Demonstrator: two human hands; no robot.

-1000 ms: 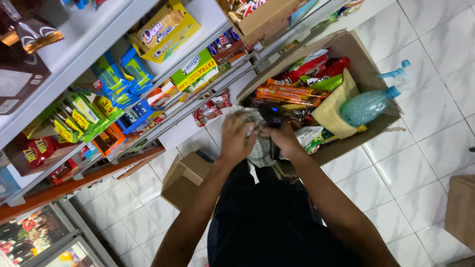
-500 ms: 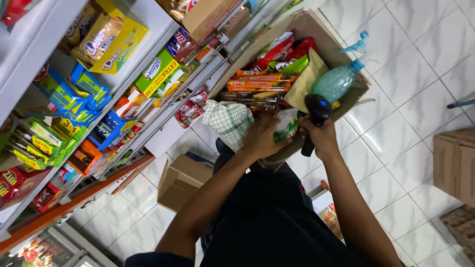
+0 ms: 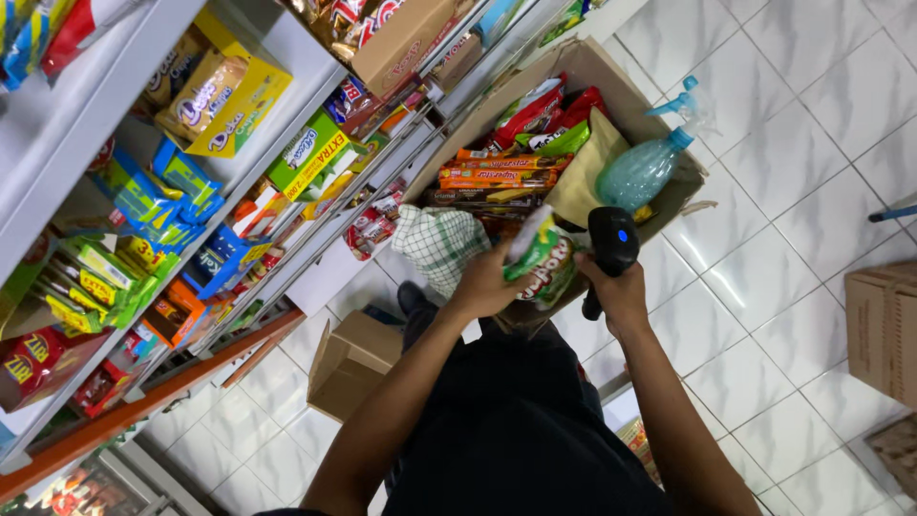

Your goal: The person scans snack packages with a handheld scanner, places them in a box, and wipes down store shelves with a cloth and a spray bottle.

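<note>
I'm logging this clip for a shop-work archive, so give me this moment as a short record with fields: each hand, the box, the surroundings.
left hand: left hand grips a green and white snack packet
right hand: right hand holds a black handheld scanner close beside the packet
box: open cardboard box on the floor, filled with snack packs, a checked cloth and a blue spray bottle
shelves: white shelves at the left, stocked with colourful packets
floor: white tiles, a small empty carton near the feet
</note>
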